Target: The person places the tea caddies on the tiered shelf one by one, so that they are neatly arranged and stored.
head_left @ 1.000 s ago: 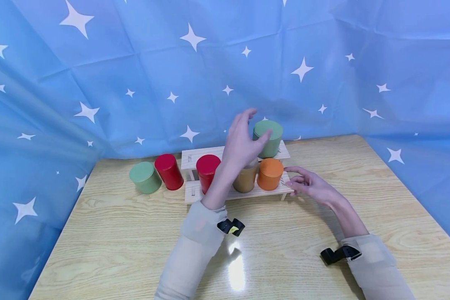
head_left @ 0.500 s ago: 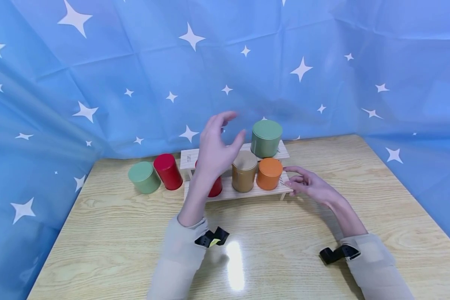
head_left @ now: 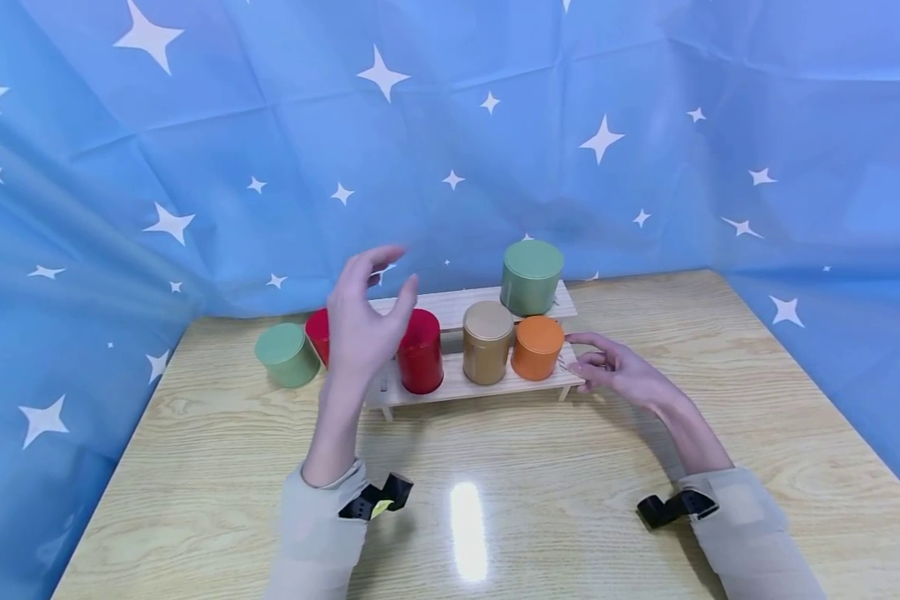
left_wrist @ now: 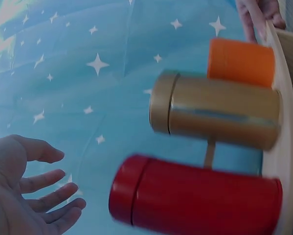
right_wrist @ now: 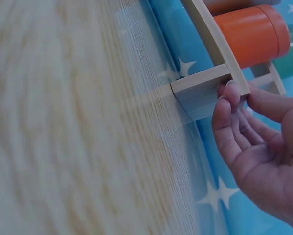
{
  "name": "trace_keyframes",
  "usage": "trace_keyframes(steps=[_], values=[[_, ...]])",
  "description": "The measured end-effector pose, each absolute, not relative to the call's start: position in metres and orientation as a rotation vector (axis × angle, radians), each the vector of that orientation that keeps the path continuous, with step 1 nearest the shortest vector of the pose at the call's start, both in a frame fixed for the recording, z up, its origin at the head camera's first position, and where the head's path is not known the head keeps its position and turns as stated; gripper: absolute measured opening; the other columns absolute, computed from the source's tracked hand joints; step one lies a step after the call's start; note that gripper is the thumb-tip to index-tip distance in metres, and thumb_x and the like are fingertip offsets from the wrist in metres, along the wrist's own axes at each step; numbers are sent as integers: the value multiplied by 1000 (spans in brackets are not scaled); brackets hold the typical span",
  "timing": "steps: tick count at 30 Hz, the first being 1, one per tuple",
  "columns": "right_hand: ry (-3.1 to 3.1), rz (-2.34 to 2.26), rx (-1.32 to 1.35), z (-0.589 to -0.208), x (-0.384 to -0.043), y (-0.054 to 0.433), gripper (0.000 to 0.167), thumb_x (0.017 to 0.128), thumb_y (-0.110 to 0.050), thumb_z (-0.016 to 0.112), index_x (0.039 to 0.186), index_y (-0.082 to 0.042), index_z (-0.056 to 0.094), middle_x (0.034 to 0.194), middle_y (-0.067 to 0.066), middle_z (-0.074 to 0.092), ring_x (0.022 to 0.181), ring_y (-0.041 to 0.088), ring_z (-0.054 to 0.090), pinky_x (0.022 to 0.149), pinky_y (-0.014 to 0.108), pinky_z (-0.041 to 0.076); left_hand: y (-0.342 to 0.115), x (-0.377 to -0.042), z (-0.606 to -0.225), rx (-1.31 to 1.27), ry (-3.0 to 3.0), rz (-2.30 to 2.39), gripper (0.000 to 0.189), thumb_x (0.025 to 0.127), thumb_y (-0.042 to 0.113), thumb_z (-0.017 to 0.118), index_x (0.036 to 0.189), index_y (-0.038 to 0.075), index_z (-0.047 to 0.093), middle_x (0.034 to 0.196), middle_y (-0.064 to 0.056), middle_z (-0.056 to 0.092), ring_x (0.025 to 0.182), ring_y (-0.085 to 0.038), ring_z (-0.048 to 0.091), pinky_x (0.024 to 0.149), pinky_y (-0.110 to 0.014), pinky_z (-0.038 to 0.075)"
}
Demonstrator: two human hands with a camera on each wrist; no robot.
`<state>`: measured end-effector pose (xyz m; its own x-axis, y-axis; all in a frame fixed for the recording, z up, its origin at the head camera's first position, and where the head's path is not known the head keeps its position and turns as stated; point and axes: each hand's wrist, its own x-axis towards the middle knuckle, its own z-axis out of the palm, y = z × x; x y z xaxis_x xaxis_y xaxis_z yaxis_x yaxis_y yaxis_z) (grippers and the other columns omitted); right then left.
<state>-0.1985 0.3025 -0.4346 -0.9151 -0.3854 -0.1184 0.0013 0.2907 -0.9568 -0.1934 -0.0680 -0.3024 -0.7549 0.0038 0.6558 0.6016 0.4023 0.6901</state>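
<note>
A two-tier wooden shelf (head_left: 453,385) stands on the table. Along its lower tier are a red canister (head_left: 422,354), a gold canister (head_left: 487,346) and an orange canister (head_left: 537,350), all upright. One green canister (head_left: 532,282) sits at the right of the upper tier. My left hand (head_left: 363,325) holds nothing, fingers spread and bent, in the air over the shelf's left end. In the left wrist view that hand (left_wrist: 29,191) is apart from the red canister. My right hand (right_wrist: 268,137) pinches the shelf's right end between thumb and fingers.
Left of the shelf, a short green canister (head_left: 288,357) and another red canister (head_left: 318,333) stand on the wooden table (head_left: 195,467); my left hand partly hides the red one. A blue star-patterned cloth (head_left: 450,125) hangs behind and along the sides.
My left hand has moved left from near the upper green canister, across the shelf to its left end, uncovering the gold and red canisters. The right hand keeps its place.
</note>
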Motion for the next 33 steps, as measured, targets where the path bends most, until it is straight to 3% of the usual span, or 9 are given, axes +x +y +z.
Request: trace_keyframes(steps=[7, 15, 25, 33], values=[[2232, -1664, -338, -433, -199, 301, 59, 103, -15, 60, 153, -1, 31, 103, 18, 66, 83, 31, 68, 82, 38, 56, -101, -194, -319, -434, -2044, -1304, 28, 90, 3, 70, 117, -4, 67, 119, -16, 67, 111, -30, 62, 94, -41, 49], [2241, -1651, -310, -432, -197, 301, 58, 103, -15, 59, 153, -2, 32, 107, 16, 68, 82, 29, 68, 80, 37, 56, -132, -193, -332, -309, -2106, -1276, 29, 91, 2, 69, 119, -4, 67, 120, -14, 66, 112, -27, 61, 94, -36, 49], [2221, -1661, -301, -432, -196, 300, 59, 103, -16, 59, 153, -3, 31, 104, 17, 67, 81, 30, 68, 82, 36, 56, -165, -197, -351, -115, -2157, -1274, 28, 92, 1, 67, 119, -3, 67, 122, -13, 63, 113, -26, 57, 96, -45, 47], [2222, -1660, -299, -431, -196, 300, 59, 103, -16, 59, 154, -3, 31, 105, 18, 66, 81, 29, 68, 82, 36, 56, -186, -202, -362, 4, -2210, -1268, 35, 90, 4, 69, 124, -4, 65, 126, -18, 58, 116, -32, 52, 100, -47, 42]])
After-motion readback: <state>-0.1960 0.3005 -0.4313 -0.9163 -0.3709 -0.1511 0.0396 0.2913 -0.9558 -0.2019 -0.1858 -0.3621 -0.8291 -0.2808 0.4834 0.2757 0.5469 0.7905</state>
